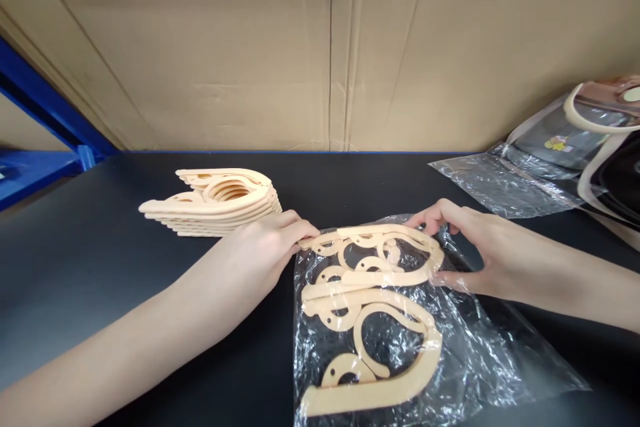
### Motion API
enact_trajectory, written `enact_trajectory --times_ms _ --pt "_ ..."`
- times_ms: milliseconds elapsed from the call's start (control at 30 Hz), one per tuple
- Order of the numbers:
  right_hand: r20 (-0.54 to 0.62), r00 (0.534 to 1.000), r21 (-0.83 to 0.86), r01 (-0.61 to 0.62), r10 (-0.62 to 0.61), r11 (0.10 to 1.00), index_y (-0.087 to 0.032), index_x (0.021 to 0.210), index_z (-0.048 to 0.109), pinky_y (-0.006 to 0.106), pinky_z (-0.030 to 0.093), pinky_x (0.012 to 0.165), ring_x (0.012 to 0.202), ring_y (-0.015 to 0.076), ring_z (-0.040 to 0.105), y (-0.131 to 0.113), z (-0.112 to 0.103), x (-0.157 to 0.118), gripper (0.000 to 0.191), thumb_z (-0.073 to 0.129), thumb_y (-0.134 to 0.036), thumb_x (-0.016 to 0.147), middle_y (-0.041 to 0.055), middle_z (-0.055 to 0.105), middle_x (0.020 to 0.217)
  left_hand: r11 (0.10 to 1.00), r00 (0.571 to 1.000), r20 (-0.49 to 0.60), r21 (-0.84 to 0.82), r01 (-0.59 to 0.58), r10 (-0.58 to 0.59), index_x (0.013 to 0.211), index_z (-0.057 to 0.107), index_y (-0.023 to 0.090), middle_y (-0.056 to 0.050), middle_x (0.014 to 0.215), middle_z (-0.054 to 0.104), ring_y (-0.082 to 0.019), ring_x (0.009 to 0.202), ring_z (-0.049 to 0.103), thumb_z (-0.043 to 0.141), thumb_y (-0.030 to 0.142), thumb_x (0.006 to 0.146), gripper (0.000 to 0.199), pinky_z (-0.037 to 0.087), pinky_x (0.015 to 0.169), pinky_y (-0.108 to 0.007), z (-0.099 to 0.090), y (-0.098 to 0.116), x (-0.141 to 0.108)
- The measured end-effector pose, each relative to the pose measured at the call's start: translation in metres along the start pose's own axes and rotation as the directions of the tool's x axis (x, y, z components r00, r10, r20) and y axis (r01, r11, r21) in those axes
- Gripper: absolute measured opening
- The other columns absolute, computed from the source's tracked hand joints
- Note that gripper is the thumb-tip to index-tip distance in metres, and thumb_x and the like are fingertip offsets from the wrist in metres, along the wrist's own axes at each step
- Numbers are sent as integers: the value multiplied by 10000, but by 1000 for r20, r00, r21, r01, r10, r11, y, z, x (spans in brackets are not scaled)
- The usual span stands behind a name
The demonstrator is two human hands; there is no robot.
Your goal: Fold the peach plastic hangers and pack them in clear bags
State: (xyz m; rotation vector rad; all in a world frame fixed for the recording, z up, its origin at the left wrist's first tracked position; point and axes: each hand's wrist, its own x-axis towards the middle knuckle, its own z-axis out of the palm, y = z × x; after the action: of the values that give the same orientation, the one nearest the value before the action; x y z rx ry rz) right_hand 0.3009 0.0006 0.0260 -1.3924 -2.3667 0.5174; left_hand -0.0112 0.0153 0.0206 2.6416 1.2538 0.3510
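Beige folding clothes hangers [423, 377] lie inside a clear plastic bag [490, 360] on the black table, in an upper and a lower group. My left hand [265, 243] is closed at the bag's upper left corner, its fingertips pinching the tip of the upper hangers. What exactly lies between those fingers is partly hidden. On the other side, my right hand [463, 247] holds the curved end of the upper folding hangers [430, 253] through the film, fingers above and thumb below. Behind my left hand rests a neat stack of the same folding hangers [235, 203].
At the right edge stand clear bags [545, 140] with beige trim and dark contents, beside a flat plastic sheet [500, 180]. A cardboard wall [240, 47] rises behind the black table [125, 240]. Blue metal framing [50, 97] is at the left.
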Motion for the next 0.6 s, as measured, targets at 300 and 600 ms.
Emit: enact_trajectory --times_ms 300,600 --pt "9 1000 327 -8 5 945 -248 866 438 473 542 916 1134 280 641 10 17 11 351 741 -411 805 68 679 1256 999 998 -67 -49 -18 15 1120 667 194 -57 1088 710 -217 957 680 378 266 1020 315 537 808 -339 6 -4 4" --pt "15 999 451 -42 39 892 -251 855 463 471 523 932 1120 268 637 11 23 13 348 761 -416 784 48 686 1223 997 998 -15 -33 -67 67 1085 667 214 -43 1067 695 -199 953 663 362 256 1019 315 515 829 -323 -2 -3 7"
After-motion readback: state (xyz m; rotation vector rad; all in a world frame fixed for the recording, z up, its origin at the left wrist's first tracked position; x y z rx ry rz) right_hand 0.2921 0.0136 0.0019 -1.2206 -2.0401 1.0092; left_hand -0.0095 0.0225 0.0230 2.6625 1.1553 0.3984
